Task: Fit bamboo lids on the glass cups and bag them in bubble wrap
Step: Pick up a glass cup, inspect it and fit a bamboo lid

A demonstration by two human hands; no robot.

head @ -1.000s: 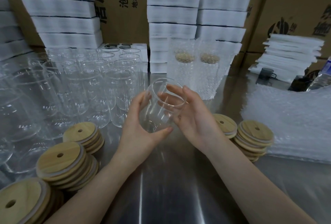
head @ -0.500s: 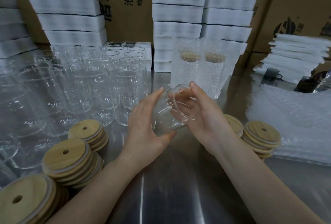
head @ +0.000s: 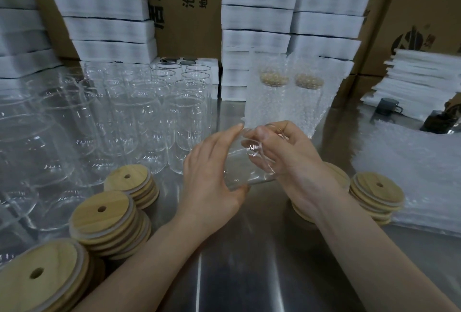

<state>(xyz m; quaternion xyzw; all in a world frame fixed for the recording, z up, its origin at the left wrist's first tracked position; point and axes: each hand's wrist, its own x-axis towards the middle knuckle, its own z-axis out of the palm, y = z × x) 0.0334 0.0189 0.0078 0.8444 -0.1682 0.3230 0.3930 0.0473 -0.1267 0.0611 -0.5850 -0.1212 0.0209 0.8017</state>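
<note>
A clear glass cup point(head: 245, 164) lies tilted between my two hands above the steel table, its mouth turned toward my right hand. My left hand point(head: 212, 174) cups its base and side, thumb under it. My right hand point(head: 291, 159) grips the rim end with curled fingers. Stacks of bamboo lids with straw holes sit at the left point(head: 104, 219) and at the right point(head: 376, 194). A pile of bubble wrap bags point(head: 411, 169) lies at the right. Two lidded cups in bubble wrap point(head: 284, 97) stand behind my hands.
Many empty glass cups point(head: 139, 117) crowd the table's left half. White foam trays point(head: 257, 27) are stacked against cardboard boxes at the back. A small dark mug point(head: 386, 107) stands at the far right. Bare steel table point(head: 249, 261) lies in front of me.
Both hands have turned the cup from near upright to lying on its side, mouth toward the right hand, and carried it slightly right and away.
</note>
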